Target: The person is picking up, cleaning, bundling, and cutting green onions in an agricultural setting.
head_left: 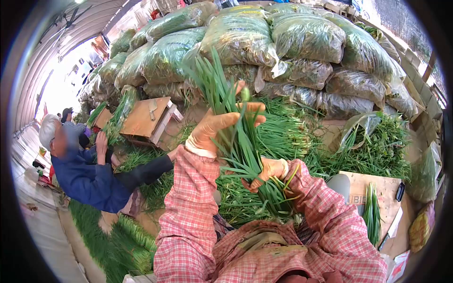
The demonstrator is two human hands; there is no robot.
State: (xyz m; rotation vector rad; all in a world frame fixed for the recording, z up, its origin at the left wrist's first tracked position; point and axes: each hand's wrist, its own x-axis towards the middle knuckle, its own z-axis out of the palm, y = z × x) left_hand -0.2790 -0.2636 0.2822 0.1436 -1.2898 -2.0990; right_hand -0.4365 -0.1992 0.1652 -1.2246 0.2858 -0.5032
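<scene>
My left hand (pixel 219 123), in an orange-tan glove, holds the upper part of a bunch of long green leafy stalks (pixel 247 144), its fingers curled around the leaves. Lower down, my right hand (pixel 268 173), gloved alike, is closed around the same bunch near its bottom end. The leaves fan out upward past my left hand. Behind and below the bunch lies a wide heap of similar green stalks (pixel 283 129) on the ground.
Filled clear plastic bags (pixel 238 35) are stacked at the back. A co-worker in blue (pixel 87 179) sits at left by a wooden stand (pixel 144 117). At right, a wooden board (pixel 387 198) bears a small bunch (pixel 372 214), a black object (pixel 400 192) and a knife-like tool (pixel 384 240).
</scene>
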